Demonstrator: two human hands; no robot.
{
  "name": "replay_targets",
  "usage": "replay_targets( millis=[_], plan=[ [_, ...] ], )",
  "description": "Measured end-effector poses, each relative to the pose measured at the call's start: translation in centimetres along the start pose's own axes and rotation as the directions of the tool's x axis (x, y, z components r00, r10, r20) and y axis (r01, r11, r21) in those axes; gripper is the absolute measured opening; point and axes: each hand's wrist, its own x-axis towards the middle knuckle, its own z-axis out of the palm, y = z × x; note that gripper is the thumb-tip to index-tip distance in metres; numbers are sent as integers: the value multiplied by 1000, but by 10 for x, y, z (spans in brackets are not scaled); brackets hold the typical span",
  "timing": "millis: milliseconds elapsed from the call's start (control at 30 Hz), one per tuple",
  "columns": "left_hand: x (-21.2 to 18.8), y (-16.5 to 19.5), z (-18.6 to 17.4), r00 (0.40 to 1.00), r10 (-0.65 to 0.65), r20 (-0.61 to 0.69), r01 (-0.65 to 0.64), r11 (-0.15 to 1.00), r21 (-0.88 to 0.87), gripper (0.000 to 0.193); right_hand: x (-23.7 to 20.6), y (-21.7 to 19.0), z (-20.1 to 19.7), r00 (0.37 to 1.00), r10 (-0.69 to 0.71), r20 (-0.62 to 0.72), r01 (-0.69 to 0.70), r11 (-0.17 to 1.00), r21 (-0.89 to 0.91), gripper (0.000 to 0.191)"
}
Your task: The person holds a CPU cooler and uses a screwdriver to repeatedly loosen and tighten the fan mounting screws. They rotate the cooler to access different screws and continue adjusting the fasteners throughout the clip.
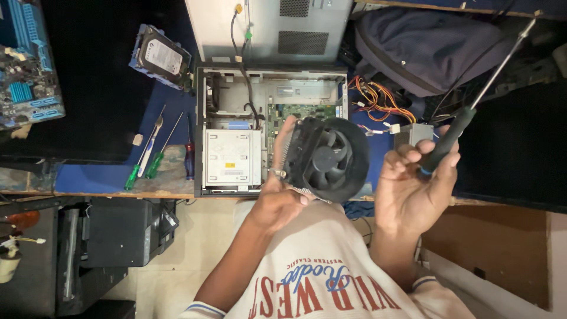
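My left hand (276,204) grips a black cooler fan with its finned heatsink (326,158), lifted and tilted above the open desktop computer case (204,127). The fan faces me and covers the right part of the case. A green motherboard (301,111) shows inside the case behind it. My right hand (413,189) is raised to the right of the fan, palm toward me. It holds a long screwdriver (466,115) with a black handle, its shaft pointing up and to the right.
Several screwdrivers (155,152) lie on the blue mat left of the case. A hard drive (160,56) sits at back left, a loose motherboard (26,65) at far left. A grey case panel (295,29), a dark bag (425,47) and coloured wires (378,100) lie behind.
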Motion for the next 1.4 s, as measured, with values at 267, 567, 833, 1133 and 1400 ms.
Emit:
replay_targets(
  millis=[267,567,833,1133,1400],
  plan=[
    [5,4,6,996,2,-86,-2,1000,5,126,-14,4,3,956,-176,233,256,888,-382,12],
    [2,4,-1,1000,1,-27,1,998,68,128,-13,-3,12,785,21,619,600,224,-768,18],
    [3,7,-3,997,-6,-71,13,996,91,131,-10,-5,9,670,145,728,715,136,-685,28],
    [8,9,5,998,-22,-63,26,997,72,134,-12,-1,4,650,69,757,734,200,-649,25],
    [12,8,12,1000,6,-18,-5,999,50,132,-12,-1,4,647,14,762,747,189,-638,25]
  ],
)
